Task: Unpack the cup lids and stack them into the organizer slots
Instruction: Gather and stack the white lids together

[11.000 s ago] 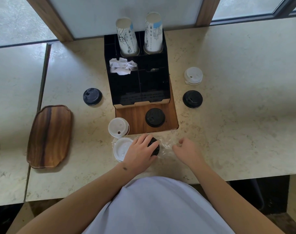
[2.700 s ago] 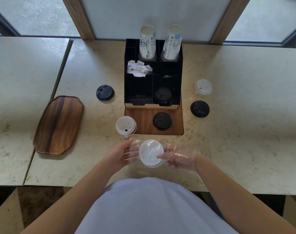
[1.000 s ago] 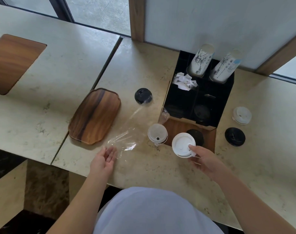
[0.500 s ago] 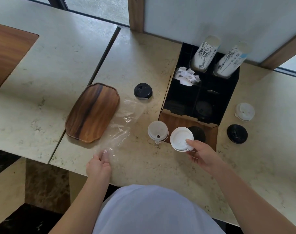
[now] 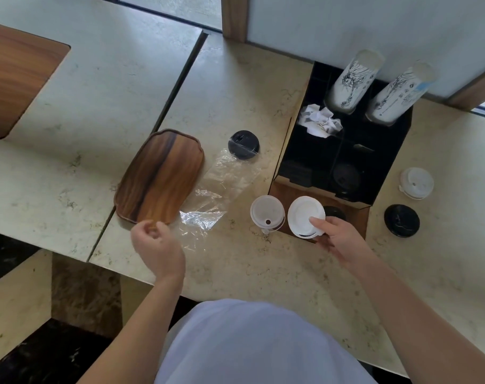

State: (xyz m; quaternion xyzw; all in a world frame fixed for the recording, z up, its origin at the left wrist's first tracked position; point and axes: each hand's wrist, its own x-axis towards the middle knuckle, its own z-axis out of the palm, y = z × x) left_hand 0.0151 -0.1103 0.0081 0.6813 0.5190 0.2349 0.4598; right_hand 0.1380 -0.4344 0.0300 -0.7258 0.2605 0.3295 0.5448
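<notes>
My right hand (image 5: 339, 239) grips a stack of white cup lids (image 5: 304, 216) just in front of the black organizer (image 5: 343, 151), above its wooden base. A black lid (image 5: 346, 177) lies in the organizer's front right slot. A clear plastic wrapper (image 5: 222, 189) lies flat on the counter beside the wooden tray. My left hand (image 5: 155, 245) hovers at the wrapper's near end, fingers loosely curled, holding nothing. Loose lids lie around: white (image 5: 266, 212), white (image 5: 416, 182), black (image 5: 243, 144), black (image 5: 401, 220).
A wooden tray (image 5: 159, 177) lies left of the wrapper. Two stacks of paper cups (image 5: 352, 81) stand in the organizer's rear slots, crumpled paper (image 5: 320, 121) in a middle one. The counter's near edge runs just below my hands. A seam splits the two countertops.
My left hand has let go of the wrapper, which now lies flat by the tray. My right hand holds the white lids by the organizer's front, almost unmoved.
</notes>
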